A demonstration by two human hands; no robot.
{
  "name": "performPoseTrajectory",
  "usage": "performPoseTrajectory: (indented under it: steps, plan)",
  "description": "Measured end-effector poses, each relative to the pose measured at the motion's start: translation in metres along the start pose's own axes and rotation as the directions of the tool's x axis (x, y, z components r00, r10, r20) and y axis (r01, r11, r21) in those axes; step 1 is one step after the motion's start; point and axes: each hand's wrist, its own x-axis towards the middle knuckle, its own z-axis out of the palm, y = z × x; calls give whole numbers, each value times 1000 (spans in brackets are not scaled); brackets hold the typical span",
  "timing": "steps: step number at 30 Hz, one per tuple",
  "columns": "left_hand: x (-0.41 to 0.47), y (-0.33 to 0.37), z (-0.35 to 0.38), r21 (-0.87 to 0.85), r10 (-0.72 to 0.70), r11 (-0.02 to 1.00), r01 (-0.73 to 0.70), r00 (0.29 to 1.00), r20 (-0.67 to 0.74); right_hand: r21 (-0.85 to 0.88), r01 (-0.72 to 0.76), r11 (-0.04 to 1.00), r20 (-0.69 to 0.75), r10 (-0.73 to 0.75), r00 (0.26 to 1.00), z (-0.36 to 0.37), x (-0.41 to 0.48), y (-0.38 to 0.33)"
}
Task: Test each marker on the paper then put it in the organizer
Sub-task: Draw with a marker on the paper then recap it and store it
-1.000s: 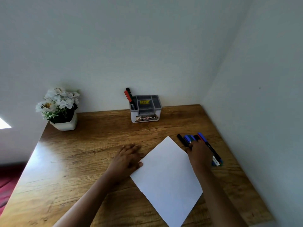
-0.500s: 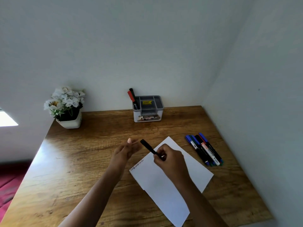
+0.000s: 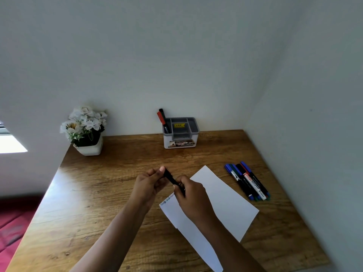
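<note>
Both hands hold one black marker [image 3: 171, 177] above the desk's middle. My left hand [image 3: 149, 184] pinches its far end, and my right hand [image 3: 191, 193] grips its near end. The white paper [image 3: 222, 201] lies under my right hand, with scribbles along its left edge. Several more markers [image 3: 248, 181] lie side by side to the right of the paper. The grey and white organizer [image 3: 180, 132] stands at the back by the wall, with a red marker [image 3: 160, 117] and a black marker [image 3: 162, 114] in its left compartment.
A white pot of white flowers [image 3: 86, 132] stands at the desk's back left corner. Walls close in behind and on the right. The wooden desk [image 3: 94, 203] drops off at its left edge to a red floor.
My right hand took a black marker from the row and carried it left over the paper. My left hand lifted off the paper and closed on the marker's far end.
</note>
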Motion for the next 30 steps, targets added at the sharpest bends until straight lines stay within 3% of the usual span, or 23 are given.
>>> performPoseTrajectory:
  steps: [5,7,9,10,12,14,16,18,20,21,22,23,24,26,28,30]
  plan:
    - [7,5,17,-46,-53,998,50,996,-69,-23,-43,999,7,43,999,-8,15,-11]
    - [16,14,7,-208,-81,977,42,980,-183,-14,-63,998,39,64,997,-12,15,-11]
    - [33,37,-24,-462,-117,885,-58,932,-342,16,-110,994,84,108,991,-16,4,-4]
    - [41,52,-44,-466,-85,876,-126,910,-406,34,-136,990,105,132,986,-17,-5,2]
    - [45,81,-68,-323,29,933,-157,929,-368,99,-183,978,143,168,975,-22,-19,14]
    - [36,88,-68,-122,77,987,-107,971,-228,312,-278,909,196,224,955,-28,-24,23]
    - [20,72,-54,100,124,989,-112,984,-127,574,-350,740,251,248,936,-30,-21,28]
    - [5,41,-40,326,191,933,-154,978,-87,729,-353,586,274,223,936,-33,-12,30]
    - [-5,9,-26,556,246,805,-208,969,7,866,-366,341,321,183,929,-34,-3,32]
    - [-10,-5,-20,673,274,692,-260,958,89,906,-378,190,348,176,921,-35,1,33]
    - [-14,-17,-16,781,312,525,-338,930,193,925,-373,71,355,181,917,-34,4,37]
    - [-18,-24,-13,845,362,308,-438,875,322,935,-355,16,345,195,918,-33,7,40]
    - [-20,-31,-12,847,383,94,-524,804,455,941,-338,30,324,213,922,-31,11,45]
    - [-21,-42,-16,763,340,-161,-626,691,638,933,-325,153,288,222,932,-25,17,52]
    - [-19,-54,-23,688,285,-280,-670,626,726,898,-341,280,282,229,932,-20,21,55]
    - [-17,-64,-30,648,235,-339,-682,606,760,840,-358,408,267,262,927,-13,26,57]
